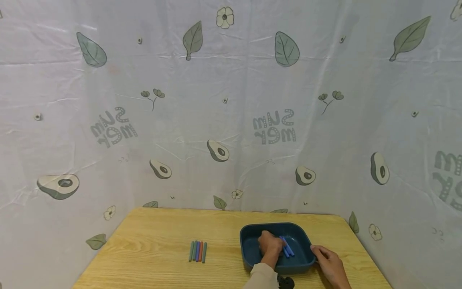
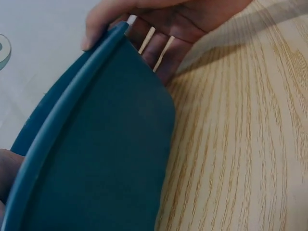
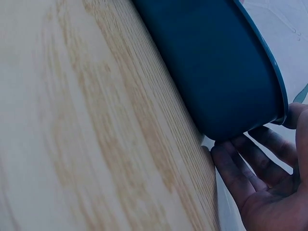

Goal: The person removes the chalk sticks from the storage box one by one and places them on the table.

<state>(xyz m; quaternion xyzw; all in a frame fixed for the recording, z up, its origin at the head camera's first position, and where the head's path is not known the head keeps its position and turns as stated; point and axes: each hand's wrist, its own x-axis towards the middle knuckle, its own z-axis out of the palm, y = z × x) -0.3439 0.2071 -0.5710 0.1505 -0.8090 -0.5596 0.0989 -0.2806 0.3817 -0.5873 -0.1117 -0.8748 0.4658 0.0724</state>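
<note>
A person's work looks part-done, five sticks (image 1: 197, 251) rowed on the table (image 1: 151, 249) at the tub's (image 1: 298, 269) nine o'clock and blue sticks (image 1: 289, 247) inside, as the right hand (image 1: 330, 263) pinches its four-o'clock rim and the left hand (image 1: 270, 243) dips in, its grip impossible to tell.

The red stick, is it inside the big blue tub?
No, the red stick lies on the wooden table, between a blue stick and a green stick, outside the tub.

"Summer" (image 1: 274, 127) — mirrored — on patterned sheet (image 1: 202, 120)
</note>
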